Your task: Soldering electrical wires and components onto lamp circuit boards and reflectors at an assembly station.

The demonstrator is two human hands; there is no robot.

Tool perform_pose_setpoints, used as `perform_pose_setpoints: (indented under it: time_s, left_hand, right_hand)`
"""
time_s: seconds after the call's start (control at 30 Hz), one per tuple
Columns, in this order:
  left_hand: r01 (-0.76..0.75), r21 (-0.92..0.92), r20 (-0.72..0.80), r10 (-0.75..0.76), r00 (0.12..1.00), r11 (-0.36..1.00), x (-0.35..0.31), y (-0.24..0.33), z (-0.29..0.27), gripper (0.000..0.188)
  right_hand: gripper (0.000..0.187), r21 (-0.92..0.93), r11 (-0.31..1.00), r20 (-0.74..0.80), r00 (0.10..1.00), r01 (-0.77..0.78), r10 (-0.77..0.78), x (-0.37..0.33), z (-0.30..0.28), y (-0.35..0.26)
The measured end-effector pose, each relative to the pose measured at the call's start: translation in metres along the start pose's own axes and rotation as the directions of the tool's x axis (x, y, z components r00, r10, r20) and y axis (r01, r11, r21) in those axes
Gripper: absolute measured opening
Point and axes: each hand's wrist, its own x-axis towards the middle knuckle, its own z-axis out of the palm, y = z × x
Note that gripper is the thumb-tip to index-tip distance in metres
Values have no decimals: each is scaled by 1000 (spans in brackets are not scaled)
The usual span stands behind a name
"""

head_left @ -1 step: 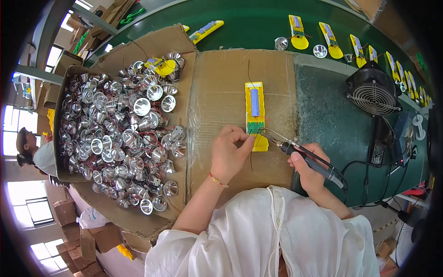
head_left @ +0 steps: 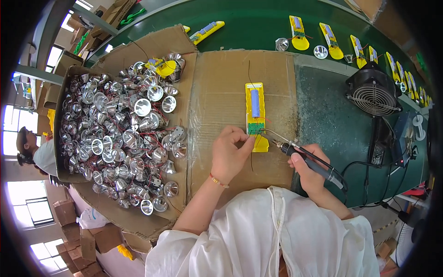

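Observation:
A yellow plastic lamp housing [head_left: 260, 147] lies lengthwise before me on the cardboard. It carries a blue cylindrical battery [head_left: 255, 103] and a small green circuit board [head_left: 254, 126]. The thumb and forefinger of my left hand [head_left: 232, 150] are pinched at the board's lower edge, on a thin dark wire [head_left: 252, 162] whose end sticks out below them. My right hand [head_left: 308, 167] grips a soldering iron [head_left: 318, 170] with a thin curved metal tube alongside. Iron tip and tube end both reach the lower part of the board; exact contact is too small to tell.
To the left, a cardboard box [head_left: 61, 138] overflows with silvery reflector cups [head_left: 142, 107]. A black fan [head_left: 374, 90] stands at the right, near cables and a blue power unit [head_left: 396, 138]. More yellow housings [head_left: 300, 42] line the green bench behind. A person [head_left: 42, 154] is at far left.

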Motion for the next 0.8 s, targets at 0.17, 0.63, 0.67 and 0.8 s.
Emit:
perform_pose_setpoints:
  time_s: [0.17, 0.63, 0.67, 0.8]
  left_hand:
    - [-53, 13, -17, 54, 998, 998, 0, -2, 0, 12]
    - [-24, 5, -10, 24, 1000, 1000, 3, -2, 0, 13]
    - [25, -34, -3, -25, 1000, 999, 2, 0, 0, 11]
    - [41, -39, -1, -41, 999, 998, 0, 2, -1, 12]
  right_hand:
    - [13, 11, 1000, 13, 1000, 14, -14, -2, 0, 0]
    - [12, 254, 966, -133, 988, -48, 84, -3, -11, 1]
    - [12, 245, 969, -140, 987, -41, 77, -4, -12, 3]
    - [13, 233, 972, -173, 983, -28, 70, -8, -21, 7]
